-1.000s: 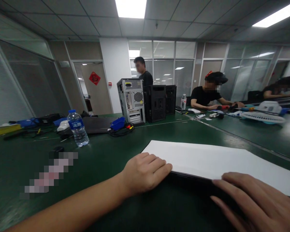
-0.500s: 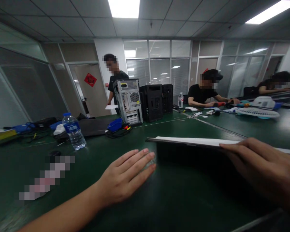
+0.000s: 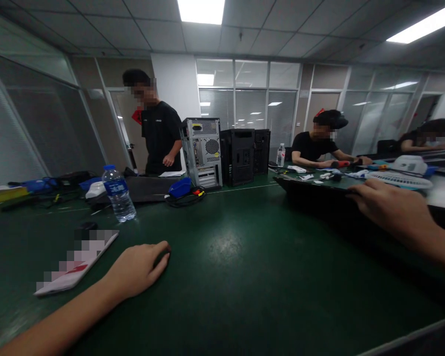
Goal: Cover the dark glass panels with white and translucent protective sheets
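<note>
Shadow hides the underside of the dark panel (image 3: 319,200) at right of the frame, its far end cut off behind the right hand (image 3: 391,210), which grips its raised upper edge. Bare green table (image 3: 237,277) spreads across the middle. Left hand (image 3: 137,269) rests loosely curled and empty at lower left, well apart from the panel.

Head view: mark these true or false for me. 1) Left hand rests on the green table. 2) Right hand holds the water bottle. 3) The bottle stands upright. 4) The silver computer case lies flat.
1) The left hand rests on the green table: true.
2) The right hand holds the water bottle: false; it holds a dark flat panel.
3) The bottle stands upright: true.
4) The silver computer case lies flat: false; it stands upright.
</note>
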Action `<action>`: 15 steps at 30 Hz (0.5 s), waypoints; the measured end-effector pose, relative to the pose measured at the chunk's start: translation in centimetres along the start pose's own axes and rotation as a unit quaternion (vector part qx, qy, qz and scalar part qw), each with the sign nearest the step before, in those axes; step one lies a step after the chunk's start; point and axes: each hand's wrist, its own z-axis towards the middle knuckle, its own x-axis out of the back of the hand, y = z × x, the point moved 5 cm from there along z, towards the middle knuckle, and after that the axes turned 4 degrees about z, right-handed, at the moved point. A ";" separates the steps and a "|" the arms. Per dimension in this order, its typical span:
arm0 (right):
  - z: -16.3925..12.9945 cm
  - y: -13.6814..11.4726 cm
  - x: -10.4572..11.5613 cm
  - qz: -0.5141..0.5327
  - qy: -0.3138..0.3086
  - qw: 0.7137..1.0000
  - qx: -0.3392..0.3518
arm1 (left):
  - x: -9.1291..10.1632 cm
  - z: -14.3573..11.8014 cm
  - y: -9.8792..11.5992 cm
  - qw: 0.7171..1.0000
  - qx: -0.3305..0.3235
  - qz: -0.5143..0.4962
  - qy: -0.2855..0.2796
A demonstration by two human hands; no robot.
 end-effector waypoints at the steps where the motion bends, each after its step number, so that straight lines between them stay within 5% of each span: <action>1: 0.2 0.4 -0.8 0.001 -0.011 1.000 -0.003 | -0.2 0.1 -0.1 1.000 0.012 -0.006 -0.026; 10: -0.3 5.6 -10.4 -0.045 -0.076 0.996 -0.020 | -0.4 0.4 0.2 0.996 0.040 0.012 -0.077; 15: -0.5 7.1 -12.4 -0.025 -0.129 0.991 -0.025 | -0.6 0.4 0.0 0.996 0.040 0.006 -0.079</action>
